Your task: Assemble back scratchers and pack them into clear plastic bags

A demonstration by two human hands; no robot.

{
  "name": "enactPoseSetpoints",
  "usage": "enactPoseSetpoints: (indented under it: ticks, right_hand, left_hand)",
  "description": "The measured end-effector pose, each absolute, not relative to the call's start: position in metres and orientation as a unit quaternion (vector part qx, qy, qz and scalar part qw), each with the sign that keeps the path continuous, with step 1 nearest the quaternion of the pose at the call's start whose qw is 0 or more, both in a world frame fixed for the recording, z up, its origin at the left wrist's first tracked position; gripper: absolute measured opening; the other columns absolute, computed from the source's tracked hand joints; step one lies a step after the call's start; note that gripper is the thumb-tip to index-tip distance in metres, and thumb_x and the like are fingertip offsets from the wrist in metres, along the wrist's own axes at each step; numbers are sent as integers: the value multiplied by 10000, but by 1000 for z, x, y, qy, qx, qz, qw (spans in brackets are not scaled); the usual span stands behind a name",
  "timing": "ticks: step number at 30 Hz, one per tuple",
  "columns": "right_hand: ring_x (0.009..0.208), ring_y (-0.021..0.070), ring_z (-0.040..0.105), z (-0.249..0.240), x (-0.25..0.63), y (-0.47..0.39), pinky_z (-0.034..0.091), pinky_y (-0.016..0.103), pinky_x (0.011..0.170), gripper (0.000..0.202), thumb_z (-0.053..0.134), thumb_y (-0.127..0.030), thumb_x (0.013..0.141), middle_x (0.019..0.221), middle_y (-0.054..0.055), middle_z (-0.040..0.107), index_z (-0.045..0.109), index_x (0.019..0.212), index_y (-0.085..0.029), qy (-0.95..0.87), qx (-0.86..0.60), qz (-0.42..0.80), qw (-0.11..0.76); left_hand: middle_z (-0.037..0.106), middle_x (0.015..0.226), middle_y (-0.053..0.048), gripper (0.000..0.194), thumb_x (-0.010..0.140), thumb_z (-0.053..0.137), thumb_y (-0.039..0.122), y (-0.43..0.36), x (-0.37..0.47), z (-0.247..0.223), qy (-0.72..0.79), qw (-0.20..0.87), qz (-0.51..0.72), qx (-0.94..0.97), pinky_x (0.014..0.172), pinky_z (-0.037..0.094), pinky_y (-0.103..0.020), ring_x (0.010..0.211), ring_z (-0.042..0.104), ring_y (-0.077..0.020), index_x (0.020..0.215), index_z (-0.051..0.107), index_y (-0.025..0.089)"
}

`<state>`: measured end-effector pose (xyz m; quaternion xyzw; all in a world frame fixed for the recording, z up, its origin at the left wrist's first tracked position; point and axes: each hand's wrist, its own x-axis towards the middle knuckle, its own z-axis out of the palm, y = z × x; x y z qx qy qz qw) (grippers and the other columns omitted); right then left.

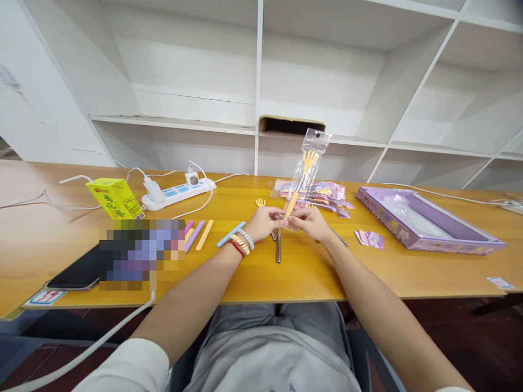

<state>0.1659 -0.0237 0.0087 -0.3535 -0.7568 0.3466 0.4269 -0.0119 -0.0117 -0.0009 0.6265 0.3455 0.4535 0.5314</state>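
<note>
- Bagged scratcher (301, 182): yellow hand-shaped head up, bare metal section, yellow handle down; sits inside a clear bag with a hang hole, tilted with its top to the right, held above the table (245, 277)
- Left hand (265, 222): thumb and fingers pinch the lower end of the bagged scratcher; coiled bands and a red band at the wrist
- Right hand (308, 222): pinches the same lower end from the right side
- Metal rod (278, 247): lies on the table just below the bagged scratcher, in view
- Loose yellow scratcher head (260, 202): left of the bagged scratcher, partly hidden by the left hand
- Packaged items (327, 191): piled behind and to the right of the bagged scratcher
- Small cards (370, 239): right of the bagged scratcher
- Purple box (425, 240): open, farther right of the bagged scratcher, clear plastic inside
- Blue handle (231, 234): left of the bagged scratcher; pink, purple and yellow handles (204, 235) farther left
- Power strip (180, 194) and yellow-green carton (115, 197): well left of the bagged scratcher
</note>
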Motion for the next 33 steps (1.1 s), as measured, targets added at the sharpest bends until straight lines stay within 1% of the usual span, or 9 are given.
enactPoseSetpoints:
  ticks: [3,7,11,14,18,26,29,33]
  right_hand:
    - [492,114,538,8,166,-24,422,235,521,267,599,-365,762,531,20,613,669,633,-141,-751,-361,347,430]
    - [490,107,514,7,166,-22,398,226,494,267,613,-368,753,541,25,611,654,621,-140,-753,-366,341,428]
    - [494,106,514,6,166,-21,398,223,503,227,567,-283,748,527,19,601,637,581,-146,-761,-364,338,418]
    - [476,101,501,5,165,-20,390,217,487,185,532,-214,700,510,7,590,628,556,-149,-750,-378,339,423]
    - [473,95,493,5,162,-20,379,206,481,152,497,-157,623,509,-1,590,632,554,-147,-732,-410,321,440]
    - [440,77,439,8,161,-23,334,198,450,173,473,-169,641,479,-18,554,619,550,-147,-740,-411,322,425]
    - [437,76,438,9,160,-25,333,195,445,164,479,-169,628,479,-22,552,636,588,-145,-729,-411,332,435]
    - [435,80,455,8,160,-24,348,196,444,164,502,-191,647,484,-18,558,658,644,-140,-728,-405,353,425]
  left_hand:
    - [702,739,-50,425,498,829,222,-12,-12,-1,357,528,463,616,677,526,-313,663,642,-157,885,707,95]
    - [698,723,-39,413,507,827,238,-13,-12,0,357,523,458,624,652,522,-293,644,634,-147,880,712,102]
    - [704,727,-38,414,502,826,227,-13,-12,1,361,522,457,623,656,525,-296,648,635,-149,883,718,105]
    - [707,727,-36,417,492,828,219,-12,-10,-1,369,513,462,622,671,528,-304,654,636,-152,881,723,110]
    - [709,715,-30,374,508,814,186,-12,-8,-2,373,503,465,626,693,526,-295,660,640,-150,867,732,122]
    - [719,739,-35,363,539,799,172,-11,-8,-4,374,500,457,633,727,535,-315,689,654,-166,894,733,135]
    - [719,738,-36,351,544,800,182,-12,-9,-2,368,496,457,640,733,538,-320,702,656,-172,884,733,133]
    - [718,737,-38,298,569,782,168,-14,-9,2,375,488,453,645,726,541,-320,702,655,-173,861,734,133]
